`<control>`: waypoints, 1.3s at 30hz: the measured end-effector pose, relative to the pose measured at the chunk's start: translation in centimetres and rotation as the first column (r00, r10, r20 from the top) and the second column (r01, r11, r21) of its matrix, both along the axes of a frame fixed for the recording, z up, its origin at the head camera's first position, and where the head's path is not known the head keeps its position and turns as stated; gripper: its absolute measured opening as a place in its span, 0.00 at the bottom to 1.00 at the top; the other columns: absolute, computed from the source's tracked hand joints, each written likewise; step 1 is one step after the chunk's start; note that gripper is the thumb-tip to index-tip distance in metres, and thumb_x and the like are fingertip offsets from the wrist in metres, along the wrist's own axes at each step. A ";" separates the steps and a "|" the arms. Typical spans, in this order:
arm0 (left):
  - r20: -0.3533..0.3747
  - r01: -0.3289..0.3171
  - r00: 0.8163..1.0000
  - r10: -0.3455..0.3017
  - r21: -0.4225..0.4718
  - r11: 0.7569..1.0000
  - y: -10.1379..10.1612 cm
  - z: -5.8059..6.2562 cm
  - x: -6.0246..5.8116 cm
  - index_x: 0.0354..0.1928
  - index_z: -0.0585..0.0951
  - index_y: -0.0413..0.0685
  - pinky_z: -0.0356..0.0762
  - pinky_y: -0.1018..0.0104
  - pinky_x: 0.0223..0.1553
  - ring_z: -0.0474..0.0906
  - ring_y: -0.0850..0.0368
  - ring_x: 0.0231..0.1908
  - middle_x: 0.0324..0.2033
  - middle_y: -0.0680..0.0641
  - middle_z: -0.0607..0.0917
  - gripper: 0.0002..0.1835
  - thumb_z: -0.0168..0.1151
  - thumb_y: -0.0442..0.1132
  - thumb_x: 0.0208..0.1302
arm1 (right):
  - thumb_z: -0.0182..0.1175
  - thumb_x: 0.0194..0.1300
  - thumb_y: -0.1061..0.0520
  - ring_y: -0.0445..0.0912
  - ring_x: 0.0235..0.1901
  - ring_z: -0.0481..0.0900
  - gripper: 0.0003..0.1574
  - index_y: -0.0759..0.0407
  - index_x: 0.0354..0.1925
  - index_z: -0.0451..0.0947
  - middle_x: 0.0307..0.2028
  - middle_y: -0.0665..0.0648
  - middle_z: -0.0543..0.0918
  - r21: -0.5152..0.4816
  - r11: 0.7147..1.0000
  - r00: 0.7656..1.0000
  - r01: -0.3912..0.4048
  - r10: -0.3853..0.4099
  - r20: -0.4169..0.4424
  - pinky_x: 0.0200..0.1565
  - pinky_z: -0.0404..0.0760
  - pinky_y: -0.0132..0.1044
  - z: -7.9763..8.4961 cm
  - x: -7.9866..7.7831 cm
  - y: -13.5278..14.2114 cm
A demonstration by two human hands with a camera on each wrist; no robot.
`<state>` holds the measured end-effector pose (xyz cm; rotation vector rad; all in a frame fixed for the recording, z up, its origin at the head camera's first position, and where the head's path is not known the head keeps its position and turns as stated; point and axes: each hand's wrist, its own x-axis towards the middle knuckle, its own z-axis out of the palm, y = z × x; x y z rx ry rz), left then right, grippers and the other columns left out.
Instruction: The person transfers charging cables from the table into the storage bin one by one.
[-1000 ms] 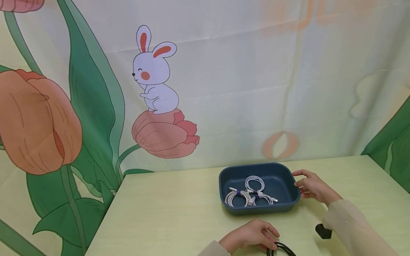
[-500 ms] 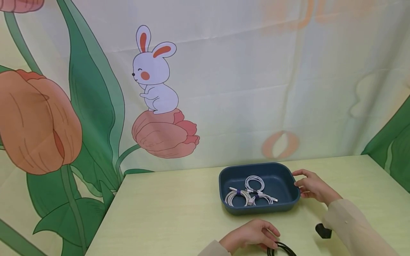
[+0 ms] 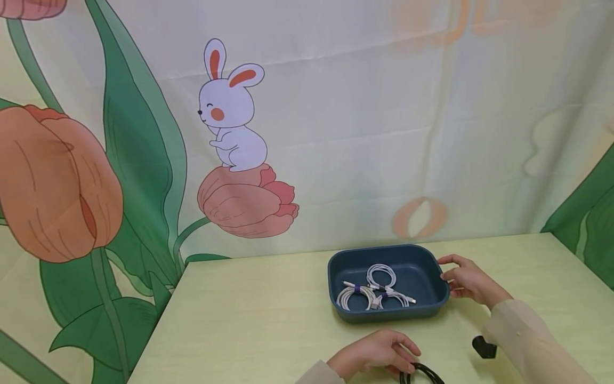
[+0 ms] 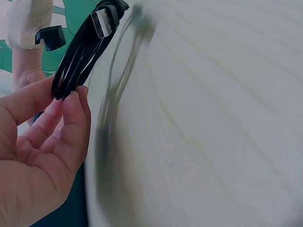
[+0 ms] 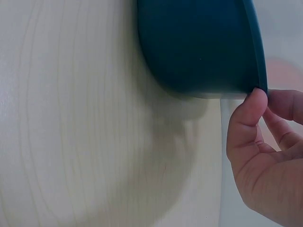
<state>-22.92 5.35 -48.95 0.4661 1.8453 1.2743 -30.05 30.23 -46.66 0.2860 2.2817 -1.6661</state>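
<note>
My left hand (image 3: 384, 349) pinches a coiled black USB cable (image 3: 422, 372) between thumb and fingertips at the front of the table. In the left wrist view the cable (image 4: 78, 54) points up from the fingertips, its metal USB plug (image 4: 101, 23) at the top, with a shadow on the tabletop behind it. My right hand (image 3: 472, 281) holds the right end of a dark blue rectangular bin (image 3: 417, 288). The right wrist view shows thumb and fingers pinching the bin's rim (image 5: 259, 56). Inside the bin, towards its left, lie several coiled white cables (image 3: 357, 290) with purple ties.
The bin stands on a pale wooden table (image 3: 249, 320), near its back edge. Behind hangs a printed cloth (image 3: 336, 133) with a rabbit and tulips. A small black piece (image 3: 484, 348) sits at the right sleeve (image 3: 523, 336).
</note>
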 end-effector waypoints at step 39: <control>-0.134 -0.154 0.975 0.179 0.177 0.972 -0.5 2.8 -1.6 0.40 0.80 0.35 0.75 0.70 0.27 0.73 0.66 0.23 0.32 0.43 0.83 0.11 0.59 0.28 0.52 | 0.48 0.59 0.63 0.42 0.19 0.71 0.30 0.62 0.60 0.53 0.27 0.55 0.72 -0.013 1.000 0.999 -0.020 0.020 -0.025 0.25 0.75 0.33 0.1 0.1 0.0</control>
